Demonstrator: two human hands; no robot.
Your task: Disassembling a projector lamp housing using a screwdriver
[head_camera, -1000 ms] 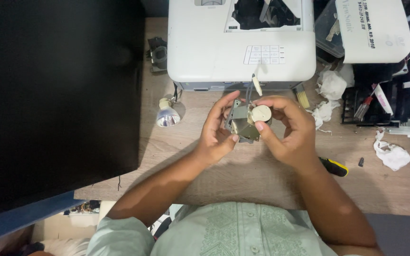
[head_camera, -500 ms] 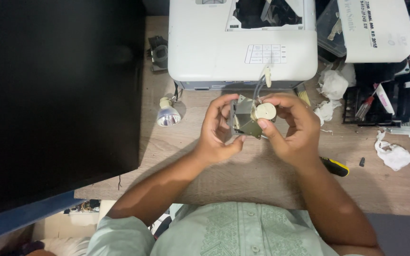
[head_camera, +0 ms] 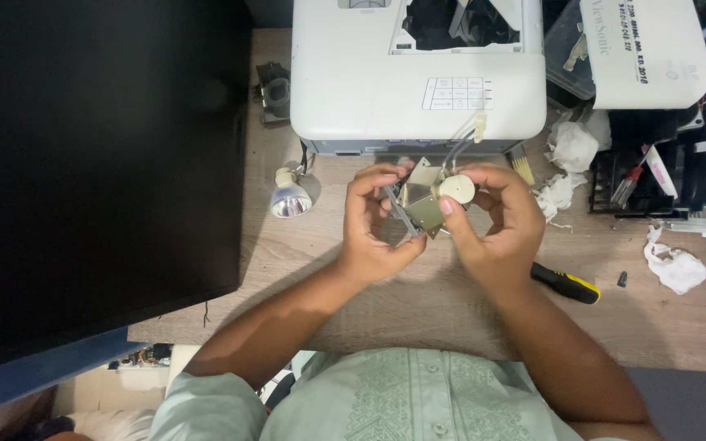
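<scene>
Both forearms reach forward and angle inward, bare to the elbows. The left hand [head_camera: 373, 224] and right hand [head_camera: 496, 224] face each other, fingers curled in a pinching grip, thumbs turned inward.

Item count, table surface

Hands: two, a left hand [head_camera: 373, 233] and a right hand [head_camera: 496, 229], sharing one metal lamp housing [head_camera: 425, 204] with one round cream cap [head_camera: 456, 189]. White projectors: two, one large projector [head_camera: 386, 73] at far centre and a second projector [head_camera: 643, 49] at far right. Loose reflector lamp bulbs: one bulb [head_camera: 289, 196], left of the hands. Screwdrivers with black and yellow handle: one screwdriver [head_camera: 565, 284], right of the hands. Crumpled white tissues: at least three, counted as a tissue [head_camera: 574, 147], another tissue [head_camera: 557, 194] and a third tissue [head_camera: 676, 265]. Large black panels: one panel [head_camera: 100, 163] at left. Small brushes: one brush [head_camera: 521, 166].
</scene>
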